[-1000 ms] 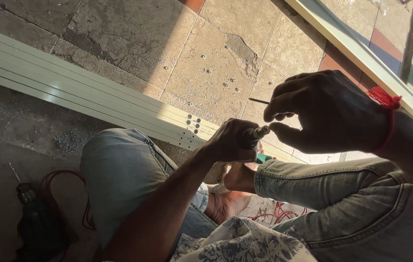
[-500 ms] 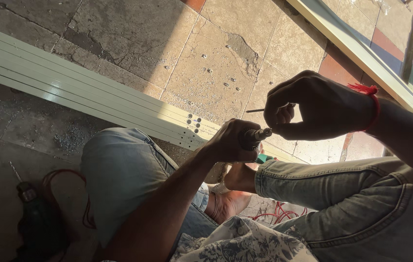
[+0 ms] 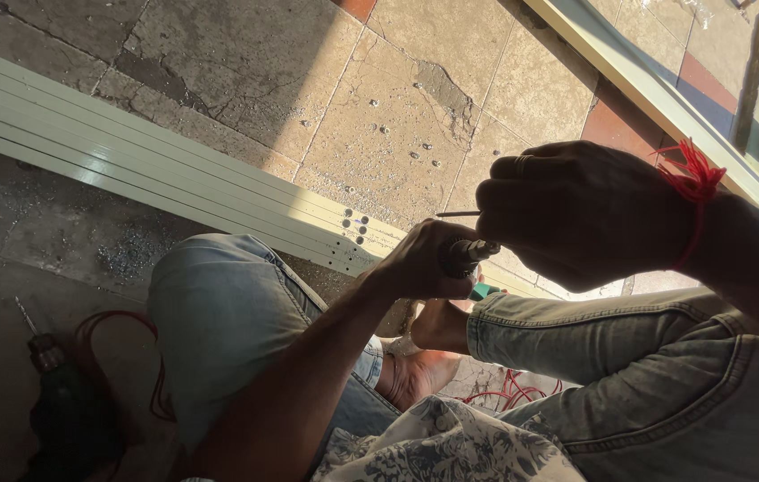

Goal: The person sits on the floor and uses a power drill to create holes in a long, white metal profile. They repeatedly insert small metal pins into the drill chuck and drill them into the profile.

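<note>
The left hand (image 3: 424, 263) is closed around the dark chuck of a drill (image 3: 467, 257), fingers wrapped tight on its body. The right hand (image 3: 580, 210), a red thread (image 3: 692, 183) tied at its wrist, has its fingers pressed together on a thin drill bit (image 3: 456, 214), which pokes out to the left of the knuckles; whether the bit's other end sits in the chuck is hard to tell, since the hand hides it. Both hands meet above the person's knees, clad in blue jeans (image 3: 228, 321). Just beyond them a long pale metal profile (image 3: 129, 156) lies on the stone floor (image 3: 352, 80), with a cluster of small holes (image 3: 354, 230) near the hands. At the near left, in shadow, a second power drill (image 3: 58, 393) lies beside a red cord (image 3: 120, 330).
</note>
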